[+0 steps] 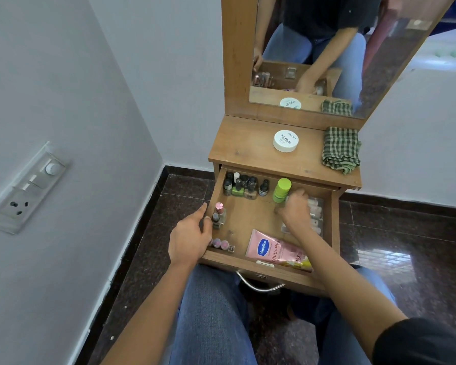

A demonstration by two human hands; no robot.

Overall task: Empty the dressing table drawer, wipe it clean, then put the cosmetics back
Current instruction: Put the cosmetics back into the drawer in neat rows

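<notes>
Drawer [250,217] pulled out from under bench [248,146], long axis running toward person's knees. Pink Vaseline tube [274,248] flat at drawer front, "Gluta-Hya" readable, yellow cap end toward right front corner. Nail polish bottles [242,185] upright along back left. Left hand [190,238] on drawer's left wall, thumb hooked over rim, index finger straight. Right hand [295,209] inside drawer, fingers curled beside upright green-capped bottle [282,189] (actual hold: cannot tell). White jar [285,140] on bench reads "NAIL POLISH"; folded checked cloth [341,150] to its right.
</notes>
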